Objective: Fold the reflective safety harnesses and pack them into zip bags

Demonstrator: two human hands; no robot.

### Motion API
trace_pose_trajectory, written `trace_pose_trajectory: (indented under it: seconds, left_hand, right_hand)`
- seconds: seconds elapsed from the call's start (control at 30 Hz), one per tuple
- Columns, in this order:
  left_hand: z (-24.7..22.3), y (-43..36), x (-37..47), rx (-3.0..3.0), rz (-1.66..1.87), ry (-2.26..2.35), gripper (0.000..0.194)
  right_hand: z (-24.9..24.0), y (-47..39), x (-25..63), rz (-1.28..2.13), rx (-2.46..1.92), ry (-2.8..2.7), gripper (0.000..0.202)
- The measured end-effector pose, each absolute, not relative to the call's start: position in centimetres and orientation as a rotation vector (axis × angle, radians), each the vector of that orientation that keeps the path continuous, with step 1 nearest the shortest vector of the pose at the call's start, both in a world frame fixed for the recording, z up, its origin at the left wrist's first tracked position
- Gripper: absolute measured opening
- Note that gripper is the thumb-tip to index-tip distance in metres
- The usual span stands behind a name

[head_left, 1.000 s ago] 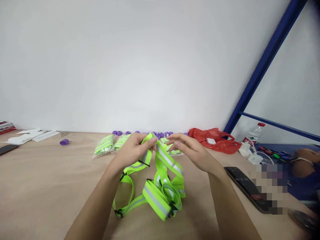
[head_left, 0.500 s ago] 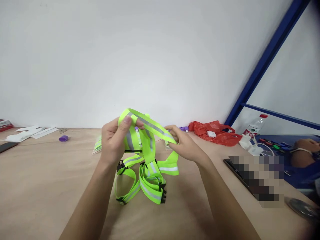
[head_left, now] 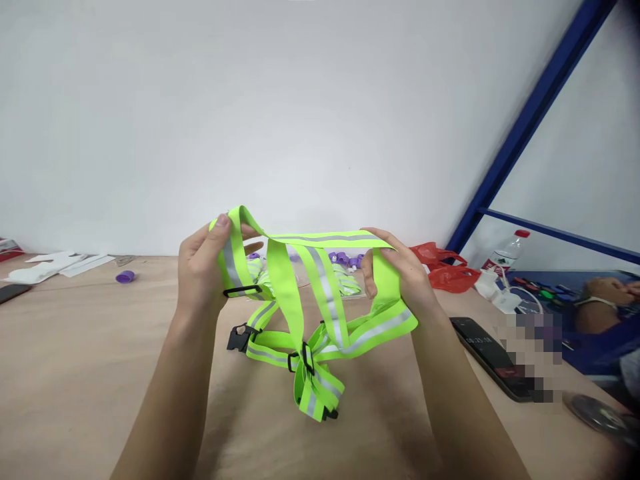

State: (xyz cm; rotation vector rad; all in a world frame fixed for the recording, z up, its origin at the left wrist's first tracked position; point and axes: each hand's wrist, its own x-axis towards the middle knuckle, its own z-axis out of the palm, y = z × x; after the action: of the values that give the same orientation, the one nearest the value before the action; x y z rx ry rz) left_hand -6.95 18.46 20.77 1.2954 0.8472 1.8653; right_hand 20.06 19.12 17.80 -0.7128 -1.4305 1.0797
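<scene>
- Clearly, my left hand (head_left: 203, 260) is closed, thumb laid over one strap of the yellow-green harness (head_left: 324, 290) and fingers behind it;
- my right hand (head_left: 413, 270) is half curled inside a loop, a strap crossing its fingers and dropping past the palm; how tightly it grips I cannot tell;
- the harness spans the gap between my hands, its top strap stretched nearly level, the rest hanging just below them in a tangle; whether its lowest part touches the table (head_left: 100, 360) I cannot tell;
- one black buckle (head_left: 240, 338) dangles below my left hand, near the wrist;
- behind the straps sit bagged packets (head_left: 349, 283) and purple caps (head_left: 343, 259), partly hidden;
- beyond my right hand lies a red bag (head_left: 453, 275); beside my right forearm, a phone (head_left: 487, 353)
</scene>
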Motion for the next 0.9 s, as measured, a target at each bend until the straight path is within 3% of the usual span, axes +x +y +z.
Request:
trace_pose_trajectory:
  seconds: [0.3,0.47,0.67,0.8,0.9]
  left_hand:
    - [21.6,18.2,-7.8,1.127,1.940,0.690,0.036]
    - [21.6,17.9,-8.1,1.156,1.978,0.656,0.030]
    - [21.6,17.5,-7.1,1.177,2.059,0.627,0.028]
    - [21.8,17.2,-6.9,1.185,2.021,0.576,0.028]
    - [21.7,17.5,-7.9,1.252,1.904,0.586,0.030]
  right_hand:
    - [16.5,21.0,21.3,0.539,-1.094,-1.672,0.018]
    - [16.7,21.1,21.8,0.633,-1.067,-1.619,0.013]
    - [17.7,20.3,21.0,0.843,-0.741,-1.286,0.024]
    - [18.5,19.2,19.8,0.543,-0.617,-1.210,0.017]
    - [19.0,18.4,20.6,0.038,-0.624,-1.070,0.012]
